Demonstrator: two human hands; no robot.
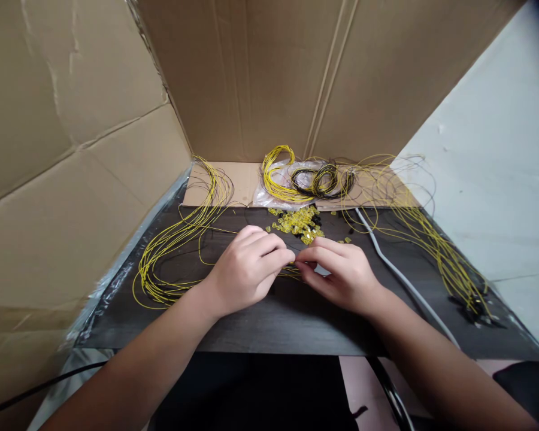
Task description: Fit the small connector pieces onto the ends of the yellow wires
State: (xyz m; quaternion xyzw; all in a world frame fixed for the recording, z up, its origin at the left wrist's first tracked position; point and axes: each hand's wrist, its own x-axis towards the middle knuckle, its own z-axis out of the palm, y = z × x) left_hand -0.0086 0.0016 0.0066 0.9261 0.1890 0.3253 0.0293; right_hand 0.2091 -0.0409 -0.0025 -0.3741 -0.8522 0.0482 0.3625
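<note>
My left hand (pixel 247 269) and my right hand (pixel 341 272) meet fingertip to fingertip over the dark tabletop (pixel 273 323). Thin yellow wires (pixel 290 272) run between the pinched fingers of both hands. What sits at the fingertips is too small to make out. A pile of small yellow plastic connectors (pixel 299 222) lies just beyond my hands. A loose bundle of yellow and black wires (pixel 175 251) spreads to the left of my left hand.
Another yellow wire bundle (pixel 435 245) fans out on the right. Coils of yellow and black wire (pixel 314 179) lie on a plastic bag at the back. A grey cable (pixel 399 275) crosses the table. Cardboard walls (pixel 72 179) enclose left and back.
</note>
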